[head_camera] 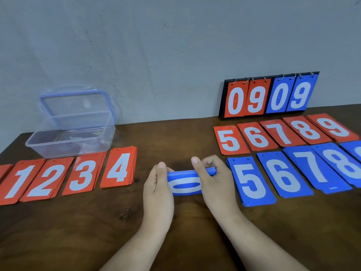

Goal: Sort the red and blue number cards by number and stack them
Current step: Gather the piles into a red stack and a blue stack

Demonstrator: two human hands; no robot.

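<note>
A stack of blue cards with a white 0 on top is held sideways at the table's middle. My left hand grips its left end and my right hand grips its right end. Red card piles 1, 2, 3 and 4 lie in a row at the left. At the right lie red piles 5, 6, 7, 8 and 9. In front of them lie blue piles 5, 6, 7 and 8.
A clear plastic box with its blue-rimmed lid raised stands at the back left. A black scoreboard showing 0 9 0 9 leans against the wall at the back right. A further red card and a further blue card are cut off at the frame's edges.
</note>
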